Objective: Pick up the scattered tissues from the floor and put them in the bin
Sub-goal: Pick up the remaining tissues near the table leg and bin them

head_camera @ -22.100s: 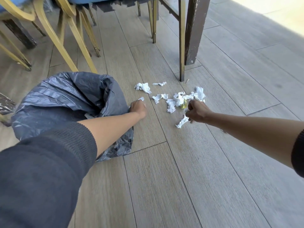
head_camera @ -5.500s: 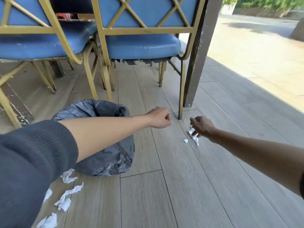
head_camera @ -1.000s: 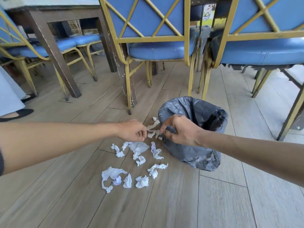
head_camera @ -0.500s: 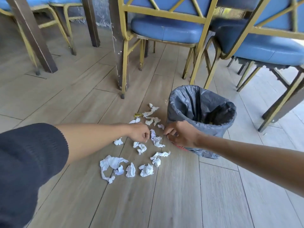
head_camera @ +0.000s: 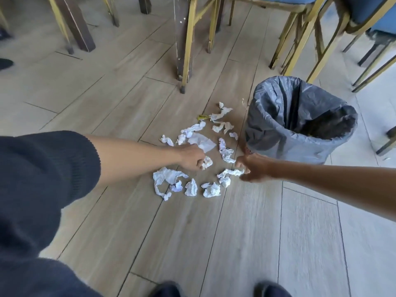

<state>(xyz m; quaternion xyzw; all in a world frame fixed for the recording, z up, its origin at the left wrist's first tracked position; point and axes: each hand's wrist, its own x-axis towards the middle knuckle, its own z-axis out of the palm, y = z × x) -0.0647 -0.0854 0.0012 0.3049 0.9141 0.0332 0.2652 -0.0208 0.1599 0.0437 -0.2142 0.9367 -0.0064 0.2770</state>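
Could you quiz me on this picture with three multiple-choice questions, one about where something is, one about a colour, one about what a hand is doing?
1. Where does the bin stand compared with the scattered tissues?
A. To their right
B. To their left
C. On top of them

2. What colour is the bag lining the bin?
A. White
B. Grey
C. Red

3. What is the left hand doing?
A. Resting on a chair
B. Reaching into the bin
C. Pinching a small crumpled tissue

Answers:
1. A, the bin sits right of the pile, close to its edge.
2. B, the crinkled liner is grey.
3. C, its fingertips close on a tissue at floor level.
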